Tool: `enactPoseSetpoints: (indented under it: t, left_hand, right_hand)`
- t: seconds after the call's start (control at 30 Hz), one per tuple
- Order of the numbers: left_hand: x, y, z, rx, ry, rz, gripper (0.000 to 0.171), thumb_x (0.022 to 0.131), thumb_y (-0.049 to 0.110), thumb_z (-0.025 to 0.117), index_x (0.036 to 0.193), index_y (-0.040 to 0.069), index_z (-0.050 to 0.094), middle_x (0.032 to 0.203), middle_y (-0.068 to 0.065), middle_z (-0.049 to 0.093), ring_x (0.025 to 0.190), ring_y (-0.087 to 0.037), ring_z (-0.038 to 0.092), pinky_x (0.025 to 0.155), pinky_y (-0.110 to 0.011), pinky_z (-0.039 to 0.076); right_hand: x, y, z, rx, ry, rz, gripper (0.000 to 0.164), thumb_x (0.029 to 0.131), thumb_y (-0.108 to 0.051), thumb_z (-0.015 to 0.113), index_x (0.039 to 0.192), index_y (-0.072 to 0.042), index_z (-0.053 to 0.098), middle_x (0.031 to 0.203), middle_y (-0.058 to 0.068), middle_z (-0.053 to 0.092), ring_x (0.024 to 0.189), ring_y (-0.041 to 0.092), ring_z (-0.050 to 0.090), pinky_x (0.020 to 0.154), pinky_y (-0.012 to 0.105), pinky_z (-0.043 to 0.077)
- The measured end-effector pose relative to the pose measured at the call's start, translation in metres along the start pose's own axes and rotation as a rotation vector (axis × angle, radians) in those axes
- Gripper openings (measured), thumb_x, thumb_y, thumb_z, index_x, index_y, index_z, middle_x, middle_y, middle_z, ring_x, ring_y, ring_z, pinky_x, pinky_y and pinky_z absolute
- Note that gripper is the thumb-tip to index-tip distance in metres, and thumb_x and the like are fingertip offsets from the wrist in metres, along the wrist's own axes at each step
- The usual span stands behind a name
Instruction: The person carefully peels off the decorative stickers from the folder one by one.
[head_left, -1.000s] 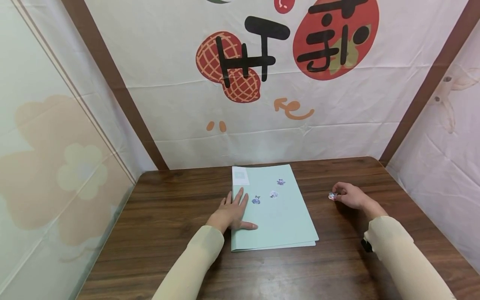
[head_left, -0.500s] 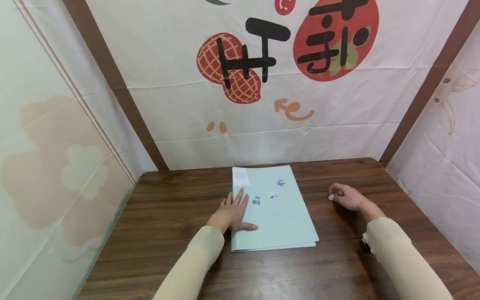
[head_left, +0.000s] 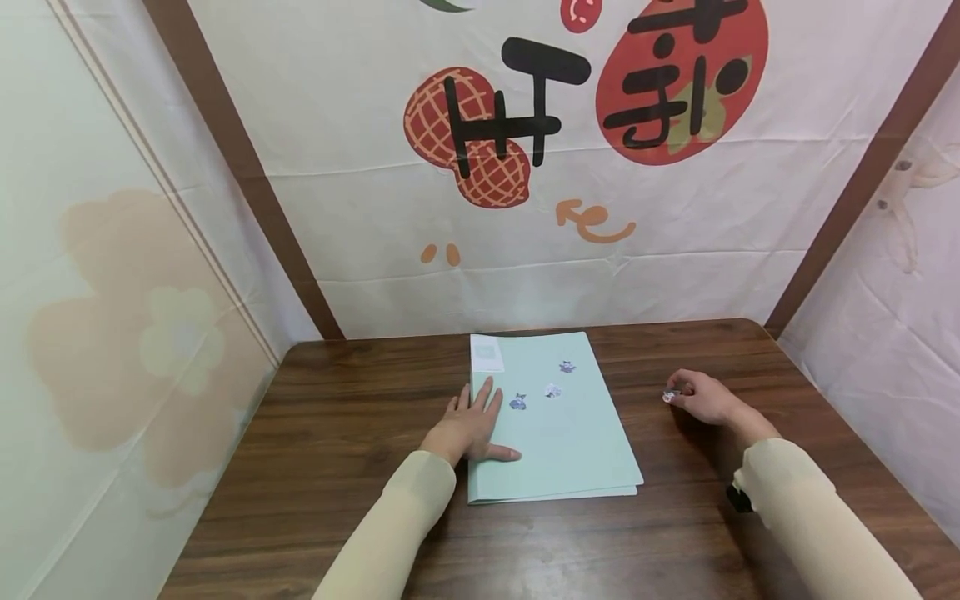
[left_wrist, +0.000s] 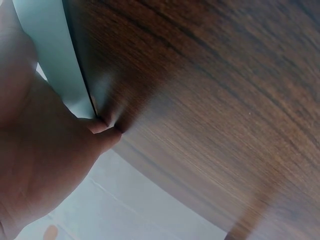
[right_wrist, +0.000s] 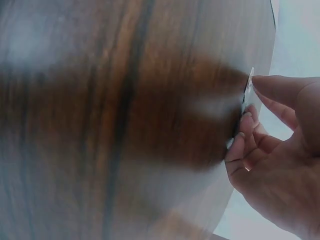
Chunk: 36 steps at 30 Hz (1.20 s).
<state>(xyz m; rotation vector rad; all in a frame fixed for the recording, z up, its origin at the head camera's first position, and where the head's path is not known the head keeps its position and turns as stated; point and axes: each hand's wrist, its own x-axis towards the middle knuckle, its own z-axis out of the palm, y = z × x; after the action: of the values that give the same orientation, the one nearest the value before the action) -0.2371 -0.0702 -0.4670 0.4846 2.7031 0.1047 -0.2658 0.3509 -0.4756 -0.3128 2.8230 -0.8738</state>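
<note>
A mint-green folder (head_left: pixel 562 450) lies closed on the wooden table, with a white label (head_left: pixel 487 354) at its upper left corner. Three small purple-and-white stickers, one of them this sticker (head_left: pixel 518 402), are on its cover. My left hand (head_left: pixel 472 429) rests spread along the folder's left edge, thumb on the cover; in the left wrist view some of its fingertips touch the table. Right of the folder, my right hand (head_left: pixel 701 397) pinches a small sticker (head_left: pixel 671 396) between thumb and fingers. The right wrist view shows that sticker (right_wrist: pixel 248 89) edge-on, close to the tabletop.
The brown wooden table (head_left: pixel 337 467) extends on both sides of the folder. A white cloth wall (head_left: pixel 360 208) with printed pictures stands behind it, with more cloth at left and right. A black item (head_left: pixel 738 498) shows under the right sleeve.
The sticker in my right hand has changed its tilt slightly as the fingers shift on it. My left hand stays on the folder. The whole head view has drifted slightly.
</note>
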Motion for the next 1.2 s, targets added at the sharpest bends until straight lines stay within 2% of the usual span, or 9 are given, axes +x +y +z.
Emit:
enactPoseSetpoints:
  t: [0.27,0.53,0.77,1.0,1.1,1.2]
  left_hand:
    - [-0.001,0.0,-0.001,0.007,0.006,-0.007,0.111,0.086,0.075,0.062,0.165,0.013,0.016,0.173,-0.01,-0.001,0.156,-0.045,0.005,0.124,-0.057,0.015]
    - [0.0,-0.001,0.0,0.018,0.008,-0.007,0.11,0.086,0.076,0.062,0.166,0.014,0.016,0.173,-0.009,-0.001,0.156,-0.046,0.006,0.124,-0.057,0.016]
    - [-0.002,-0.001,0.001,0.016,0.01,-0.003,0.111,0.086,0.077,0.061,0.166,0.015,0.015,0.173,-0.008,-0.001,0.156,-0.045,0.006,0.124,-0.057,0.016]
    - [-0.002,-0.001,0.002,0.006,0.006,-0.008,0.11,0.086,0.076,0.061,0.166,0.015,0.015,0.173,-0.008,-0.002,0.156,-0.045,0.005,0.124,-0.056,0.015]
    - [-0.002,-0.001,0.001,0.019,0.009,-0.006,0.111,0.086,0.077,0.061,0.166,0.015,0.015,0.173,-0.008,-0.001,0.156,-0.044,0.006,0.124,-0.056,0.016]
    - [-0.001,-0.001,0.001,0.029,0.013,-0.002,0.111,0.086,0.077,0.06,0.166,0.015,0.015,0.173,-0.008,0.0,0.156,-0.044,0.006,0.124,-0.056,0.016]
  right_hand:
    - [0.002,-0.015,-0.007,-0.018,-0.015,-0.05,0.007,0.097,-0.004,0.062,0.097,0.002,0.064,0.077,0.005,0.065,0.069,0.016,0.053,0.065,0.033,0.041]
    - [0.018,-0.048,-0.004,0.015,-0.032,-0.056,0.016,0.1,-0.004,0.058,0.112,0.006,0.061,0.085,0.011,0.062,0.065,0.018,0.056,0.058,0.034,0.049]
    - [0.039,-0.079,0.009,-0.043,-0.038,-0.132,0.017,0.099,-0.007,0.059,0.112,0.003,0.064,0.092,0.01,0.064,0.078,0.022,0.054,0.069,0.037,0.046]
    - [0.057,-0.096,0.024,-0.067,-0.06,-0.192,0.029,0.096,-0.004,0.057,0.121,0.009,0.062,0.09,0.009,0.059,0.08,0.023,0.053,0.071,0.037,0.045]
    - [0.065,-0.1,0.03,-0.08,-0.065,-0.205,0.034,0.095,-0.002,0.056,0.126,0.011,0.06,0.092,0.011,0.058,0.082,0.024,0.053,0.074,0.039,0.045]
    - [0.072,-0.104,0.037,-0.084,-0.074,-0.214,0.038,0.093,-0.001,0.057,0.129,0.014,0.057,0.1,0.019,0.062,0.087,0.029,0.057,0.08,0.045,0.05]
